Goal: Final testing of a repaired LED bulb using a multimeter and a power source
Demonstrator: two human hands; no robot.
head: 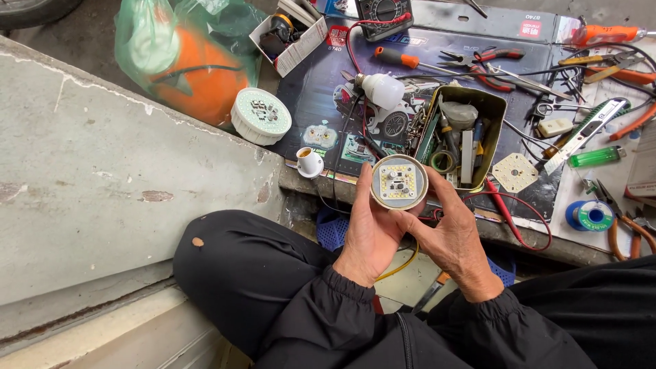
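Both my hands hold an opened round lamp body [399,182] with a pale circuit board of small chips facing up. My left hand [369,229] cups it from the left and below. My right hand [451,232] grips its right rim with thumb and fingers. I sit with my knee in dark trousers [239,266] low in the view. Just beyond the lamp body stands an open metal tin [493,108] full of small tools.
A second round lamp board [260,115] and a white lamp socket [309,162] lie at left. A white bulb [383,90], multimeter [383,14], screwdrivers, pliers [482,60], green lighter [596,156], solder spool [589,215] and red wires lie about. Green plastic bag [181,58] at back left. Concrete slab [102,184] at left.
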